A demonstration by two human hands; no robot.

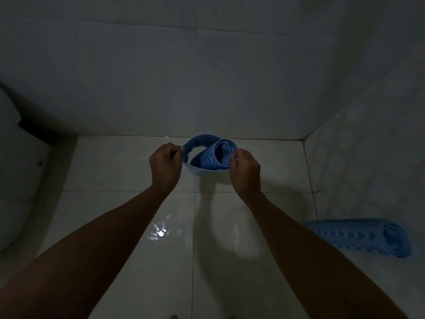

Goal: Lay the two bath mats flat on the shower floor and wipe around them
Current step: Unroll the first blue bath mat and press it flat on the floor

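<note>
A blue rubber bath mat (208, 157), loosely rolled with its open end facing me, hangs above the tiled shower floor (128, 162) near the back wall. My left hand (165, 164) pinches its left edge. My right hand (245, 170) pinches its right edge, where the inner coil sits. A second blue bath mat (361, 237), also rolled, lies on its side on the floor at the right, against the side wall.
White tiled walls close the shower at the back (207, 77) and right (368, 134). A white curved fixture (16, 180) stands at the left edge. The glossy floor shows wet glints (158, 232) between my forearms. The room is dim.
</note>
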